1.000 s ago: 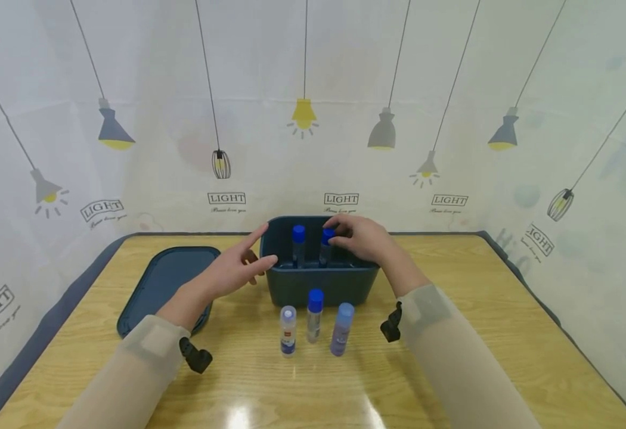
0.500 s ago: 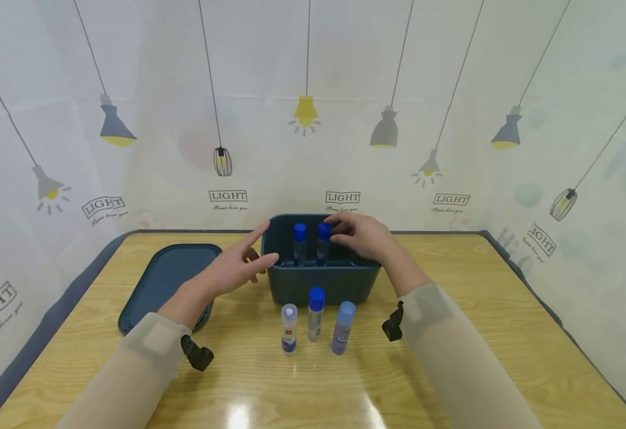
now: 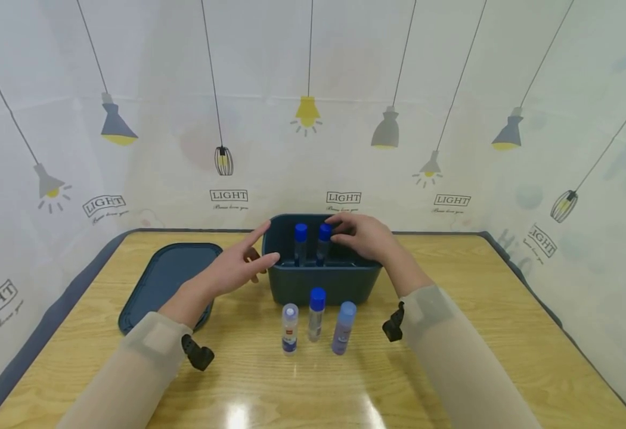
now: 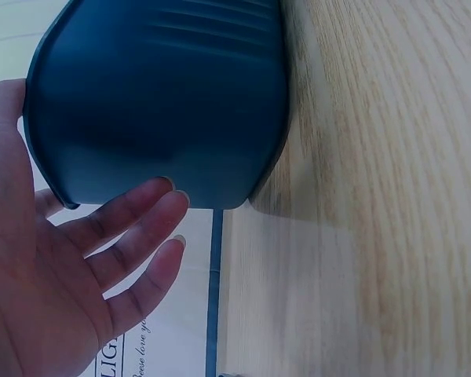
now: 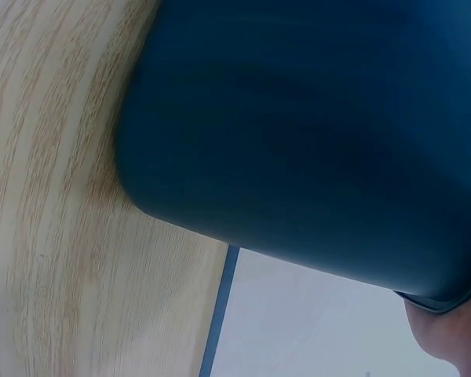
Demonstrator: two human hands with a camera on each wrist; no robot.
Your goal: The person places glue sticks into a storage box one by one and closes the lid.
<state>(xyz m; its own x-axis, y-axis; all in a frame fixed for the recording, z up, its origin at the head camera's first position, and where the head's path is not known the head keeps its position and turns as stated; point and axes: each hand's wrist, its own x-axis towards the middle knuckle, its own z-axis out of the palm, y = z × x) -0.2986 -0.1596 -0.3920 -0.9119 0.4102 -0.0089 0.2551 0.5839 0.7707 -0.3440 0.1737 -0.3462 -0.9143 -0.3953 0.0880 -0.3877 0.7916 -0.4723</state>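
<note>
The far right bottle [image 3: 322, 251] seems light, stiff; pinch its cap [image 3: 325, 232]. Left hand [image 3: 234, 265], fingers apart; right hand [image 3: 366, 238], grip unclear.

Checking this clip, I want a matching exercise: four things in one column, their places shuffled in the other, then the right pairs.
Things
1. left hand
2. right hand
3. flat dark tray or lid
4. tube with a light blue cap

Places
A. standing in front of the bin
B. lying on the table, left of the bin
C. at the bin's left end
D. by the right one of two blue-capped tubes inside the bin

Pairs: 1-C, 2-D, 3-B, 4-A
</note>
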